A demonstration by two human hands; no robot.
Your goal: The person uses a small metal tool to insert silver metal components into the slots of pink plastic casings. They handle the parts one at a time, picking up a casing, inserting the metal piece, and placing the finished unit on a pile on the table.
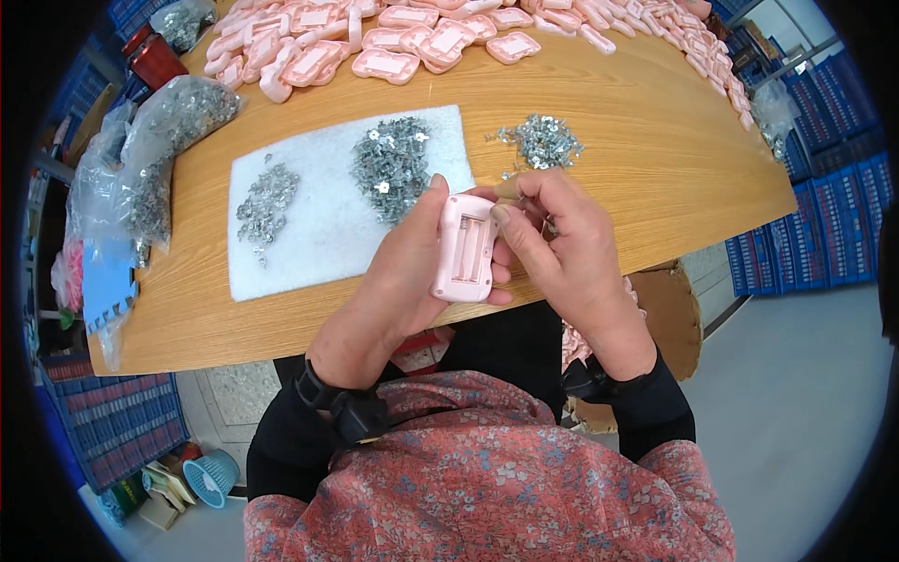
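A pale pink plastic case [448, 273] with a rectangular battery recess stands upright in my left hand [393, 262], thumb along its left edge and fingers wrapped behind it. My right hand [576, 248] is closed in a pinch at the case's upper right corner. Tan covers sit on its thumb and index fingertip. Whatever lies between those fingers is hidden or too small to name. Just beyond my hands, a white foam sheet [323, 159] bears a dense heap of small metal pieces [386, 164] and a thinner scatter of metal pieces [267, 206].
Another small metal heap [545, 140] lies on the wooden table [655, 159] to the right. Many pink cases [389, 66] cover the far side. Plastic bags of metal parts [178, 122] line the left edge. Below the table at right stands a cardboard box [676, 323].
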